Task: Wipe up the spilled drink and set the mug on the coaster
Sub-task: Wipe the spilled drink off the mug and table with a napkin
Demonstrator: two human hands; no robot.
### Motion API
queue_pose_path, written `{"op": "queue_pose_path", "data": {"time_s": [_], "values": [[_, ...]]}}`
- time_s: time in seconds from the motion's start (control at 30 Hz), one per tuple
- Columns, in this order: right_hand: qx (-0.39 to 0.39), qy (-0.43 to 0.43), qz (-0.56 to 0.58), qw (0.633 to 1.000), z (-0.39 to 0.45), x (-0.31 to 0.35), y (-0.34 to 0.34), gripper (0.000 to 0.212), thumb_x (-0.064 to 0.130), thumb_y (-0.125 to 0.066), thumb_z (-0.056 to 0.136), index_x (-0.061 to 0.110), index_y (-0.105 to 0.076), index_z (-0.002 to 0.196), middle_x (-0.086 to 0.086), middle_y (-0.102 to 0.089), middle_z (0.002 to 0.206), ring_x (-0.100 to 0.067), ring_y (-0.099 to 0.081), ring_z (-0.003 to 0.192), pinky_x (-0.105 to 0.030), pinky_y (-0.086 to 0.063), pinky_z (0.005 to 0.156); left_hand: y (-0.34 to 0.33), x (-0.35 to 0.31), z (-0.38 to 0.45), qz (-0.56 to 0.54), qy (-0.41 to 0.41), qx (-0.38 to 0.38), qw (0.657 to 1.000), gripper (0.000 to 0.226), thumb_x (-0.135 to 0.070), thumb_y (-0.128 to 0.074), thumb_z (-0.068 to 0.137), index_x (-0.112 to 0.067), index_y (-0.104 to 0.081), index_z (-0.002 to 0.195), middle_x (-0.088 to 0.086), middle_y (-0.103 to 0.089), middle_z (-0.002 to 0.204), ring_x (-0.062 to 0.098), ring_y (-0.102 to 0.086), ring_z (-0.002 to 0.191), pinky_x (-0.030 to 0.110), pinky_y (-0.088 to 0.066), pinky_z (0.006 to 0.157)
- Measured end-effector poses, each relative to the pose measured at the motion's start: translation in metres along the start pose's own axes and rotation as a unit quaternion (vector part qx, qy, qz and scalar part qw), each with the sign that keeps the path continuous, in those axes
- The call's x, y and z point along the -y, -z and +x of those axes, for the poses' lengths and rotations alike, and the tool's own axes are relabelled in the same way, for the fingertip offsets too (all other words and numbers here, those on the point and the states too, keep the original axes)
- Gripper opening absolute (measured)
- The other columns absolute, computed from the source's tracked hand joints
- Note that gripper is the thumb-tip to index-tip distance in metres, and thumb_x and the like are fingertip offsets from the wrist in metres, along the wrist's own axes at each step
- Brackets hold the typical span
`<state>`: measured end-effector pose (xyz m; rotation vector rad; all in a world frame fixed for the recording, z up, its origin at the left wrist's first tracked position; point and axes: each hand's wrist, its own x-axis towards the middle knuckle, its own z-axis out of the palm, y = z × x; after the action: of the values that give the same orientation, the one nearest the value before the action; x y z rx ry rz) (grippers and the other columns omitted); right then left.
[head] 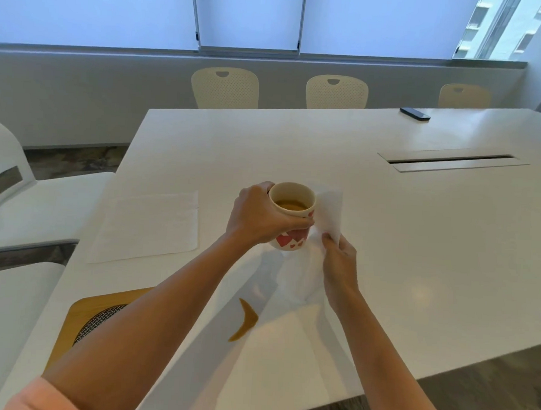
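My left hand (256,216) holds the mug (291,217) up over the table (386,242). My right hand (338,258) pinches a napkin (330,212). If I tip the mug, more drink could fall by the spill (246,321) near the front edge.

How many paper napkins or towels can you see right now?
2. One napkin lies flat on the table, left of the mug. The other napkin is pinched in the right hand, against the mug's right side. None visibly hidden.
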<state>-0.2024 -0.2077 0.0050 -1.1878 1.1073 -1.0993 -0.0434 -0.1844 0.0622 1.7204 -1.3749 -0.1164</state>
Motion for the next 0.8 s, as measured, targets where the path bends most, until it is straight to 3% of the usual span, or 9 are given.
{"op": "queue_pose_path", "data": {"time_s": [0.13,0.23,0.37,0.47,0.57,0.67,0.8], "values": [[0.054,-0.077,0.25,0.964,0.001,0.009,-0.01,0.028,0.034,-0.044,0.105,0.019,-0.066,0.113,-0.005,-0.079,0.097,-0.021,-0.075,0.091,-0.038,-0.061,0.077,0.002,-0.012,0.002,-0.005,0.0,-0.006,1.0,0.083,-0.075,-0.079,0.052,-0.02,-0.068,0.114,-0.009,-0.072,0.101,0.01,-0.068,0.084,0.022,-0.059,0.068],[0.078,-0.109,0.346,0.929,0.003,0.013,-0.008,0.031,0.035,-0.04,0.105,0.017,-0.062,0.118,-0.009,-0.078,0.101,-0.023,-0.076,0.093,-0.041,-0.06,0.078,0.004,-0.018,0.002,-0.014,0.005,-0.016,1.0,0.078,-0.072,-0.08,0.055,-0.021,-0.068,0.113,-0.009,-0.073,0.102,0.011,-0.068,0.084,0.021,-0.059,0.068],[0.099,-0.123,0.378,0.912,0.008,0.015,-0.005,0.031,0.035,-0.04,0.105,0.017,-0.056,0.125,-0.012,-0.078,0.1,-0.025,-0.076,0.091,-0.044,-0.062,0.071,0.009,-0.026,0.006,-0.021,0.005,-0.027,0.999,0.074,-0.07,-0.08,0.057,-0.021,-0.069,0.112,-0.008,-0.073,0.101,0.012,-0.069,0.084,0.025,-0.06,0.07],[0.113,-0.127,0.386,0.907,0.012,0.018,-0.008,0.036,0.037,-0.036,0.106,0.017,-0.052,0.131,-0.014,-0.073,0.108,-0.029,-0.071,0.1,-0.046,-0.062,0.073,0.011,-0.031,0.008,-0.027,0.001,-0.029,0.999,0.073,-0.07,-0.08,0.058,-0.022,-0.069,0.112,-0.008,-0.073,0.102,0.012,-0.069,0.083,0.022,-0.059,0.07],[0.115,-0.122,0.392,0.905,0.016,0.017,-0.012,0.039,0.039,-0.03,0.107,0.019,-0.055,0.129,-0.012,-0.075,0.104,-0.027,-0.073,0.095,-0.045,-0.061,0.072,0.011,-0.036,0.007,-0.045,0.004,-0.027,0.999,0.072,-0.069,-0.08,0.059,-0.023,-0.068,0.113,-0.009,-0.072,0.104,0.011,-0.068,0.084,0.018,-0.056,0.069],[0.112,-0.133,0.417,0.892,0.018,0.016,-0.015,0.042,0.038,-0.028,0.108,0.018,-0.059,0.129,-0.014,-0.071,0.112,-0.031,-0.068,0.104,-0.051,-0.058,0.088,0.012,-0.042,0.006,-0.058,0.003,-0.029,0.998,0.07,-0.068,-0.08,0.06,-0.024,-0.068,0.113,-0.011,-0.071,0.102,0.01,-0.068,0.083,0.013,-0.052,0.066],[0.11,-0.153,0.457,0.869,0.012,0.014,-0.027,0.036,0.019,-0.032,0.106,0.009,-0.064,0.117,-0.018,-0.069,0.109,-0.035,-0.061,0.107,-0.053,-0.045,0.105,0.013,-0.048,0.006,-0.069,0.014,-0.028,0.997,0.068,-0.067,-0.081,0.061,-0.026,-0.068,0.113,-0.012,-0.071,0.1,0.01,-0.068,0.083,0.017,-0.056,0.069]]}}
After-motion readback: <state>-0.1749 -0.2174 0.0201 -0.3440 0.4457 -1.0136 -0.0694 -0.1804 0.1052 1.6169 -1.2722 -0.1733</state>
